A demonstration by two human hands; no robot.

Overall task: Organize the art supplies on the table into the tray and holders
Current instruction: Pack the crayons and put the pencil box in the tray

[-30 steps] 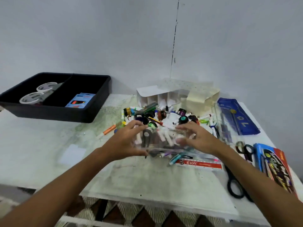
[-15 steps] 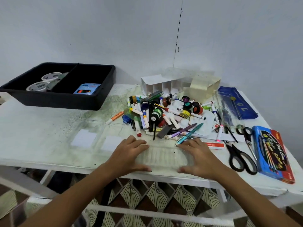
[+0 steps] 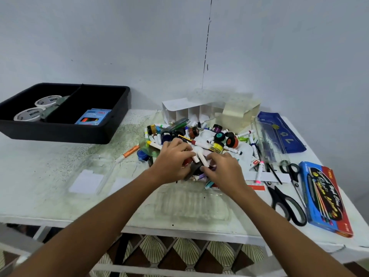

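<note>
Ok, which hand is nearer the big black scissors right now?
Right. The right hand works in the marker pile, with the black scissors lying off to its right near the table edge. The left hand is further left, beyond the right hand.

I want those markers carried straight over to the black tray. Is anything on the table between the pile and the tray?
Nothing tall. Between the marker pile and the black tray lie only an orange marker, flat on the table, and a low clear plastic lid nearer the front edge. Both hands are in the pile.

White table against a pale wall

The table (image 3: 50, 176) meets the wall (image 3: 119, 47); patterned floor (image 3: 179, 254) shows beneath it.
</note>
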